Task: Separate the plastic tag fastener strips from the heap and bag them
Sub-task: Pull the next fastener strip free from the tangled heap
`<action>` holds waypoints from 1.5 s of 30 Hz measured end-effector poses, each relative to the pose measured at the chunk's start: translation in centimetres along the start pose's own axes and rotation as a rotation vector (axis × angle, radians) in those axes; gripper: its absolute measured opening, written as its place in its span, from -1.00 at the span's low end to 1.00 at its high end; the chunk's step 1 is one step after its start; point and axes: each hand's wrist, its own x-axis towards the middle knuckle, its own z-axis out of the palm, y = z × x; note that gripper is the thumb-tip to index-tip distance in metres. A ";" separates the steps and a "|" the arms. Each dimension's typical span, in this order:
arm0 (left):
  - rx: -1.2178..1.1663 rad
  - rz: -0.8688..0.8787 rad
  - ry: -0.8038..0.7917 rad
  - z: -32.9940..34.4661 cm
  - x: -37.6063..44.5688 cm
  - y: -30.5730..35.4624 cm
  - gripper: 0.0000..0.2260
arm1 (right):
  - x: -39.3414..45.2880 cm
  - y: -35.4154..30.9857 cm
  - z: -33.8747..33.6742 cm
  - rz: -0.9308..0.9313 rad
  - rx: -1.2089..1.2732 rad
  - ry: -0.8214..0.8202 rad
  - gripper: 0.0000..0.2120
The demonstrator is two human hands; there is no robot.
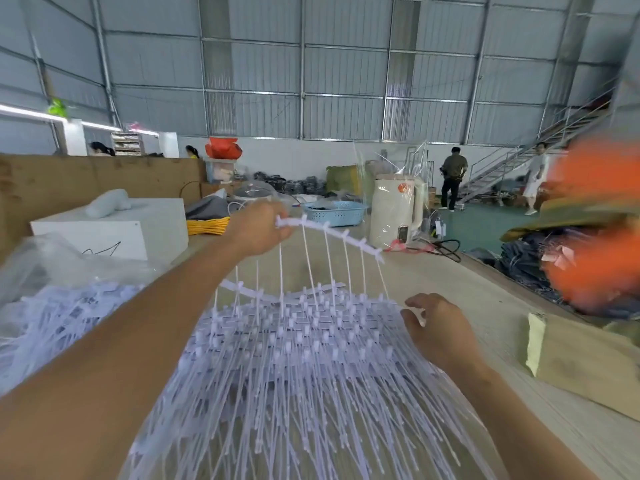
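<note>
The left hand point(258, 227) pinches one end of a white strip point(332, 233) and holds it up high; its long thin pins hang down and are caught in the heap point(294, 348) below. That is where trouble could come, I think; if the hand pulls up hard, the pins may drag more strips up with them, or a pin may snap off its bar. The strip could also slip out of the pinch, since only its very end is held; the far end of the bar sticks out in the air with nothing under it.

The right hand point(438, 329) sits at the right edge of the heap, lower than the left hand; its fingers are curled and look like they hold a bit of white plastic there, but I cannot be sure how tight. If it lets go, I think the whole heap may lift and slide.

The strip is a thin white bar with little cross pieces, and pins hang from it like the teeth of a comb; the heap between the two hands is many such strips piled flat, all crossed and tangled; it spreads down toward the person. Clear plastic point(45, 268) lies to the left of the left arm; I cannot tell if it is the bag.
</note>
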 end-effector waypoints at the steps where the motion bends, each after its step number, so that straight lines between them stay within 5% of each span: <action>1: -0.059 0.003 0.035 -1.2 0.3 0.7 -0.88 | 0.0 0.0 -0.1 0.007 0.018 0.019 -0.73; 7: -0.119 0.036 0.204 -6.8 0.6 3.3 -0.82 | -0.5 0.0 -0.1 0.024 0.056 0.005 -0.74; 14: -0.126 -0.052 0.469 -11.1 0.8 1.4 -0.78 | -0.9 0.1 0.4 0.029 -0.046 -0.193 -0.68; 22: -0.182 -0.185 0.151 -8.9 -2.2 3.4 -0.82 | -1.0 0.1 0.5 0.031 -0.046 -0.189 -0.70; 27: -0.944 -0.593 -0.153 -6.2 -4.7 6.5 -0.86 | -1.1 -0.9 0.3 0.021 0.163 -0.034 -0.82; 30: -1.433 -0.705 -0.346 -3.8 -6.5 8.3 -0.80 | -1.5 -2.8 -0.2 0.106 0.646 -0.075 -0.77; 33: -1.711 -0.722 -0.303 -1.0 -7.6 9.5 -0.84 | -2.1 -4.5 -1.1 0.226 1.313 -0.541 -0.58; 36: -1.869 -0.718 -0.208 0.3 -8.0 10.3 -0.91 | -2.5 -4.3 -2.1 0.190 1.459 -0.939 -0.38; 40: -1.779 -0.592 0.011 0.4 -8.5 10.6 -0.86 | -2.3 -3.0 -3.3 0.233 1.530 -0.912 -0.51; 45: -1.515 -0.438 0.176 0.3 -10.2 11.1 -0.94 | -2.4 -1.1 -4.1 0.193 1.294 -0.780 -0.70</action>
